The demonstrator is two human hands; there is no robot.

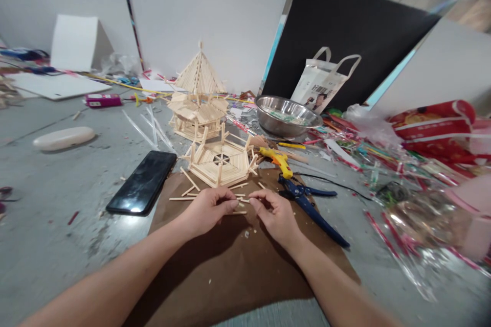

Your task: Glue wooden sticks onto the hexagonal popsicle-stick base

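Note:
My left hand (213, 209) is closed in a pinch, with a small pale piece of wooden stick at its fingertips. Opposite it, my right hand (275, 215) pinches the end of a short wooden stick (244, 201). The fingertips of both hands are a small gap apart, low over a brown sheet (230, 271). Loose wooden sticks (180, 199) lie around the left hand. Just beyond the hands stands a hexagonal stick base (220, 163) with short uprights at its edges. Behind that rises a tiered stick pavilion (198, 107) with a pointed roof.
A yellow glue gun (278, 159) and blue-handled cutters (312, 209) lie right of the hands. A black phone (141, 183) is at left. Further back stand a metal bowl (287, 130) and a white bag (319, 84). Plastic wrappers and scraps (414, 179) crowd the right.

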